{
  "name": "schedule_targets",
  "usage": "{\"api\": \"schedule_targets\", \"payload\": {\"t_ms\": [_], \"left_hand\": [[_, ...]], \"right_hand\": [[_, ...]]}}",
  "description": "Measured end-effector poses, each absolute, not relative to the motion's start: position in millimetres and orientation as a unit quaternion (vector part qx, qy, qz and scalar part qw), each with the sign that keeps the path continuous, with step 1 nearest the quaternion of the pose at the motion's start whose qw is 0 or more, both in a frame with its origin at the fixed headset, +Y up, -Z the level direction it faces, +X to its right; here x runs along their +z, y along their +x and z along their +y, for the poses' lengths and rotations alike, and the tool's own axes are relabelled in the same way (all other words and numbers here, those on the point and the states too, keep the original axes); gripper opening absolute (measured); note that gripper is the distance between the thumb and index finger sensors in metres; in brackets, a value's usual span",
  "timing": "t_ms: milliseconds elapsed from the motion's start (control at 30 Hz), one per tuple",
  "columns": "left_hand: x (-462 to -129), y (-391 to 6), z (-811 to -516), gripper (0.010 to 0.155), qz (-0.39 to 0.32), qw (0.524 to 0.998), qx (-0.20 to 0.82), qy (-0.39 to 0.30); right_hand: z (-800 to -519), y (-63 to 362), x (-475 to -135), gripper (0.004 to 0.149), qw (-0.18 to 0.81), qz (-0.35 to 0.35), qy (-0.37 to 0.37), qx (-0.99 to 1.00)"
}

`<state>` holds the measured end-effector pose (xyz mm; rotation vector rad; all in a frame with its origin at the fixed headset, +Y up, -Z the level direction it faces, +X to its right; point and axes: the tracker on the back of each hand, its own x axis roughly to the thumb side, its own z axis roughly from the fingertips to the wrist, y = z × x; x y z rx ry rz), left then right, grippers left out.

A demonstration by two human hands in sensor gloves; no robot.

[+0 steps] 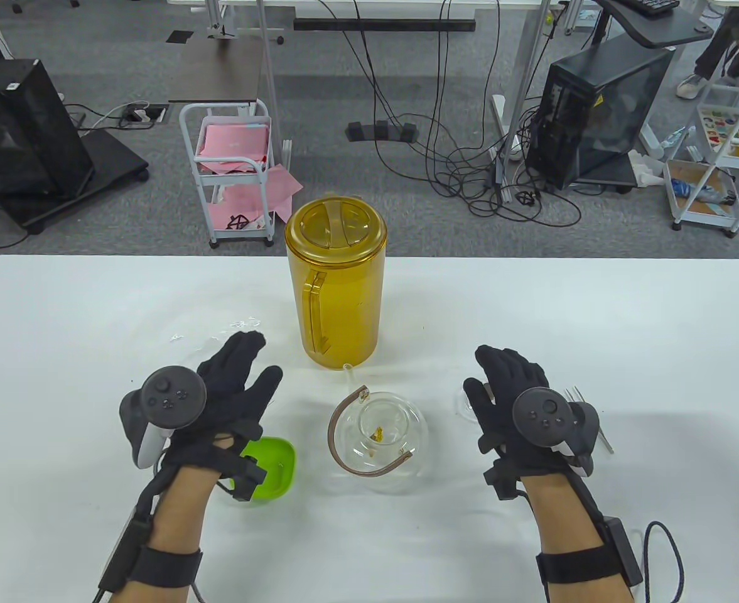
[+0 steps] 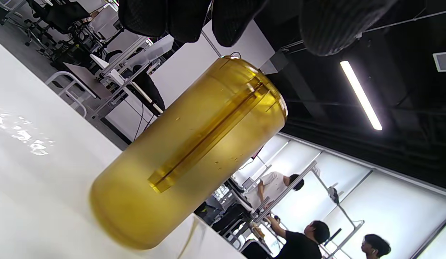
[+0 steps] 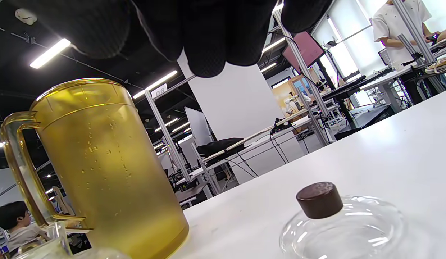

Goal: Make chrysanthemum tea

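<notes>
A tall amber pitcher (image 1: pixel 336 282) with its lid on stands at the table's middle, handle toward me; it also fills the left wrist view (image 2: pixel 187 154) and shows in the right wrist view (image 3: pixel 108 169). In front of it sits a glass teapot (image 1: pixel 378 440) with a brown handle, lid off, a few yellow flowers inside. Its glass lid (image 3: pixel 341 226) with a dark knob lies on the table to the right, mostly hidden under my right hand (image 1: pixel 501 383) in the table view. My left hand (image 1: pixel 243 377) hovers open above a green bowl (image 1: pixel 272 468). Both hands hold nothing.
Metal tweezers (image 1: pixel 589 414) lie beside my right hand. A wet patch (image 1: pixel 218 330) glistens on the white table (image 1: pixel 595 314) beyond my left hand. Carts, computer cases and cables stand on the floor behind; people work in the background.
</notes>
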<state>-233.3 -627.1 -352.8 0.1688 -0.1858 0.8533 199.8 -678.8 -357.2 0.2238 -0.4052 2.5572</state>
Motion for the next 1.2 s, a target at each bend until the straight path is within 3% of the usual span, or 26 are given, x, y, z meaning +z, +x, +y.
{"api": "schedule_targets", "payload": {"t_ms": [100,200,333,467,600,700,833,967,1067,1200], "left_hand": [[-378,-215,-615,0.08,-0.061,0.898,0.428,0.082],[-405,-198,-614,0.087,-0.019,0.885,0.463,0.035],[-425,-183,-611,0.094,0.048,0.874,0.476,0.086],[-440,-176,-615,0.077,0.103,0.883,0.451,0.081],[-445,-176,-622,0.063,0.085,0.866,0.489,0.065],[-448,-180,-632,0.058,0.07,0.823,0.562,0.038],[-448,-192,-651,0.055,0.067,0.762,0.64,0.072],[-445,-201,-674,0.052,0.054,0.617,0.781,0.08],[-440,-210,-683,0.053,0.032,0.602,0.791,0.104],[-429,-222,-692,0.054,0.04,0.545,0.824,0.149]], "right_hand": [[-679,198,-356,0.063,0.268,-0.152,0.087,0.947],[-680,197,-355,0.063,0.264,-0.152,0.089,0.948],[-680,201,-356,0.064,0.264,-0.152,0.084,0.949],[-680,204,-357,0.064,0.271,-0.154,0.079,0.947],[-680,203,-357,0.063,0.271,-0.154,0.079,0.947],[-681,201,-358,0.063,0.27,-0.152,0.08,0.947],[-683,200,-358,0.063,0.269,-0.151,0.08,0.948],[-683,200,-358,0.063,0.268,-0.151,0.08,0.948],[-685,198,-360,0.063,0.262,-0.145,0.082,0.95],[-686,198,-360,0.063,0.262,-0.144,0.083,0.951]]}}
